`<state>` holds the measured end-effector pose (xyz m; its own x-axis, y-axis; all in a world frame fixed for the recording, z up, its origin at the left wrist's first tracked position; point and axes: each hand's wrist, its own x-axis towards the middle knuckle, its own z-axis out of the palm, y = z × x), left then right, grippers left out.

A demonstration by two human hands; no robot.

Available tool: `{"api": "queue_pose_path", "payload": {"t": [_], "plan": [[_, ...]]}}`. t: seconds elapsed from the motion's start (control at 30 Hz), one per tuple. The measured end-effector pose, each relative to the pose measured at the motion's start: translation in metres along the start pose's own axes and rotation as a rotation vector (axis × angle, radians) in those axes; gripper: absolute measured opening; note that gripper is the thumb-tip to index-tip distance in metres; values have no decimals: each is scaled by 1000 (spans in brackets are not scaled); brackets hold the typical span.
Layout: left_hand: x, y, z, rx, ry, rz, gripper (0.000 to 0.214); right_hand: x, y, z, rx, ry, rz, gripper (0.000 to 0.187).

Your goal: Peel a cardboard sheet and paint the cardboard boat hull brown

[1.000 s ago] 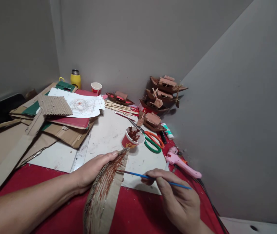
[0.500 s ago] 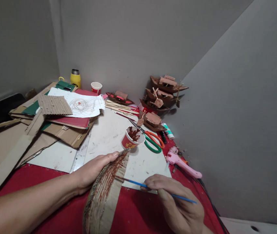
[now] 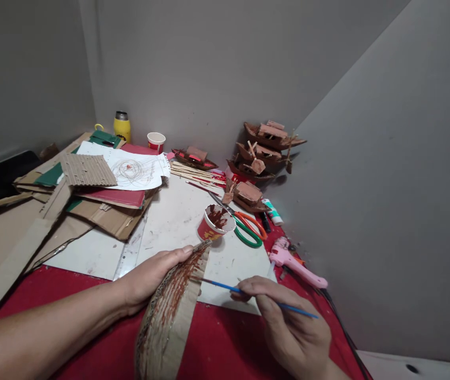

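Note:
My left hand (image 3: 157,274) grips a curved cardboard boat hull (image 3: 177,311) near its upper tip, with the fingers hidden behind it. Reddish-brown paint streaks the hull's ridged inner face, while the strip along its right side is mostly bare cardboard. In my right hand (image 3: 288,316) is a thin blue paintbrush (image 3: 225,286), pinched between thumb and fingers. The brush tip touches the hull's face close to the border of the painted part. Just beyond the hull's tip stands a red-and-white paper cup (image 3: 211,230) with brown paint inside.
Scissors (image 3: 248,229) lie right of the cup, and a pink glue gun (image 3: 298,268) rests farther right. Several brown model boats (image 3: 248,195) and thin wooden sticks (image 3: 197,177) are at the back. Cardboard pieces (image 3: 106,216), a drawing (image 3: 145,177) and a yellow bottle (image 3: 122,127) occupy the left.
The brush tip has shifted slightly up and to the right along the hull, my right hand moving a little upward with it. My left hand and the hull stay nearly still.

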<state>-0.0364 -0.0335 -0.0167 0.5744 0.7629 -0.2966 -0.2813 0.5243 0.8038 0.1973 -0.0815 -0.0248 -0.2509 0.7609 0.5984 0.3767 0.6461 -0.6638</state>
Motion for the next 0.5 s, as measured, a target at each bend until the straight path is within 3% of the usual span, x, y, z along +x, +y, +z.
{"api": "queue_pose_path", "payload": {"t": [0.17,0.37,0.5], "plan": [[0,1,0,8,13,14,34,-2,0,0,31,5,11,30],[0,1,0,9,-65,21,33,4,-7,0,107,-109,-28,28],[0,1,-1,16,-83,18,34,3,-6,-1,92,-102,-59,26]]}}
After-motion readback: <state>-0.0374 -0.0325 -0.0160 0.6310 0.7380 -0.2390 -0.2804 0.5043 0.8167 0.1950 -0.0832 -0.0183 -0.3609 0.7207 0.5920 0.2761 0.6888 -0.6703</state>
